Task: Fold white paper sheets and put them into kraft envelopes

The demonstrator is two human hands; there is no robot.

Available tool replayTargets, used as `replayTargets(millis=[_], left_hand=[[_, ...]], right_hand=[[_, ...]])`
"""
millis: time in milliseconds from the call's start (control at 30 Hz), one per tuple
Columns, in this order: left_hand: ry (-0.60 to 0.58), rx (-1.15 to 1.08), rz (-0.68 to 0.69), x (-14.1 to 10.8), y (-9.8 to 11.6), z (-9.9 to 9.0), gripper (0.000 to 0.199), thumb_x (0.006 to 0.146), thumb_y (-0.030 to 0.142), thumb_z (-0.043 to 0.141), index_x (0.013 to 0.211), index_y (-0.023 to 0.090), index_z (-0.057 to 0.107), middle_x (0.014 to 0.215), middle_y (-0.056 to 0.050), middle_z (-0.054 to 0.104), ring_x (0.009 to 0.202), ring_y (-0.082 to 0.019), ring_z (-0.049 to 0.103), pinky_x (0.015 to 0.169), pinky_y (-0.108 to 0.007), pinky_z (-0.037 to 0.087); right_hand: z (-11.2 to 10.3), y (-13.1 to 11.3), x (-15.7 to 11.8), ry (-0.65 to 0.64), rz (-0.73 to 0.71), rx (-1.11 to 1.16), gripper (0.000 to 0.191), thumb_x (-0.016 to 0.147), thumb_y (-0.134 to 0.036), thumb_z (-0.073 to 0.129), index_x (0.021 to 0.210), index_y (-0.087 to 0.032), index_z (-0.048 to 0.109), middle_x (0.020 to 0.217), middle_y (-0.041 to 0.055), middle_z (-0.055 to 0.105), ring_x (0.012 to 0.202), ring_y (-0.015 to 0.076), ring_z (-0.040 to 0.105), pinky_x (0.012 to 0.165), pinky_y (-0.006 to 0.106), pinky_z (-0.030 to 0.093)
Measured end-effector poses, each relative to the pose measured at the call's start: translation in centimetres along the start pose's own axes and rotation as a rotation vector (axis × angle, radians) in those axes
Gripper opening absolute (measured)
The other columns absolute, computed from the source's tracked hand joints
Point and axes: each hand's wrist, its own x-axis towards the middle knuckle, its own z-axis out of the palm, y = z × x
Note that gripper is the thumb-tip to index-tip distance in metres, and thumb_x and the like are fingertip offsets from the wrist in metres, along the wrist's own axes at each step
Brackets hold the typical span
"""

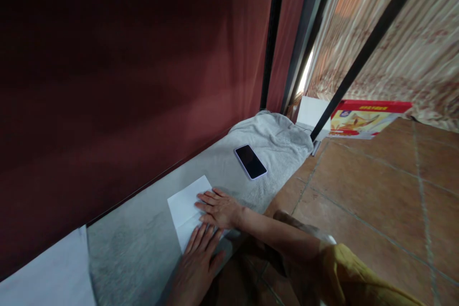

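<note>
White paper, marked by a crease across its middle, lies flat just below and left of the centre of the frame: a small sheet with its upper left part uncovered. The right hand comes in from the lower right and rests palm down on the sheet's right side, fingers extended toward the left and slightly apart. The left hand rises from the bottom edge and lies over the sheet's lower part, also palm down, its fingers stretched out and its thumb held away from them; neither hand grips anything. The fingertips of the left come very near the thumb of the right; whether they touch, I cannot tell.

Under the sheet, a pale grey cloth runs diagonally from the lower left to the right of centre, where it wrinkles. On it, near the sheet and up to its right, lies a phone with a dark screen and a pale lilac edge. A yellow sleeve fills part of the lower right.

Farther out, a dark red panel covers the upper left, and white material occupies the lower left corner. A black pole slants across the upper right, before a striped curtain and a red and yellow box on brown floor tiles.
</note>
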Motion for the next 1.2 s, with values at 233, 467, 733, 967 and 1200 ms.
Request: replayTargets(millis=[233, 467, 733, 967, 1200], left_hand=[[-0.035, -0.118, 0.081, 0.7, 0.4, -1.9, 0.064, 0.098, 0.043, 0.054, 0.157, 0.028, 0.035, 0.156, -0.004, 0.050, 0.142, -0.024, 0.049, 0.112, -0.043, 0.049], [0.107, -0.348, -0.241, 0.4, -2.5, -2.8, 0.043, 0.104, 0.035, 0.041, 0.144, 0.031, 0.056, 0.140, -0.002, 0.066, 0.127, -0.018, 0.063, 0.107, -0.033, 0.055], [0.188, -0.092, -0.451, 2.9, -7.0, 0.4, 0.053, 0.105, 0.030, 0.026, 0.149, 0.013, 0.048, 0.155, -0.018, 0.048, 0.151, -0.031, 0.034, 0.120, -0.059, 0.034], [0.136, 0.061, -0.524, 4.9, -6.6, 0.4, 0.059, 0.104, 0.033, 0.021, 0.150, 0.005, 0.045, 0.156, -0.026, 0.044, 0.152, -0.037, 0.030, 0.117, -0.062, 0.031], [0.186, 0.047, -0.628, 4.5, -7.7, 0.1, 0.066, 0.104, 0.044, 0.020, 0.160, 0.009, 0.026, 0.155, -0.025, 0.046, 0.148, -0.036, 0.037, 0.116, -0.062, 0.033]], right_hand=[[0.0, 0.4, 3.0, 0.024, 0.046, -0.019, 0.050, 0.108, -0.049, 0.036, 0.150, -0.025, 0.048, 0.163, 0.0037, 0.037, 0.150, 0.0200, 0.035, 0.125, 0.042, 0.024], [0.9, 1.9, 4.8, 0.103, 0.081, -0.063, 0.052, 0.108, -0.049, 0.035, 0.151, -0.023, 0.045, 0.163, 0.0060, 0.038, 0.149, 0.0236, 0.037, 0.125, 0.047, 0.025], [1.8, -0.4, 4.6, 0.183, 0.095, -0.038, 0.052, 0.106, -0.045, 0.040, 0.150, -0.017, 0.045, 0.161, 0.0114, 0.042, 0.148, 0.0256, 0.038, 0.125, 0.049, 0.023], [1.5, 0.2, 4.6, 0.186, 0.190, -0.035, 0.052, 0.107, -0.041, 0.038, 0.152, -0.016, 0.044, 0.162, 0.0116, 0.040, 0.149, 0.0251, 0.036, 0.124, 0.048, 0.025], [0.7, 1.0, 3.8, 0.129, 0.240, -0.042, 0.058, 0.107, -0.047, 0.035, 0.154, -0.012, 0.040, 0.164, 0.0118, 0.035, 0.151, 0.0258, 0.033, 0.126, 0.047, 0.022]])
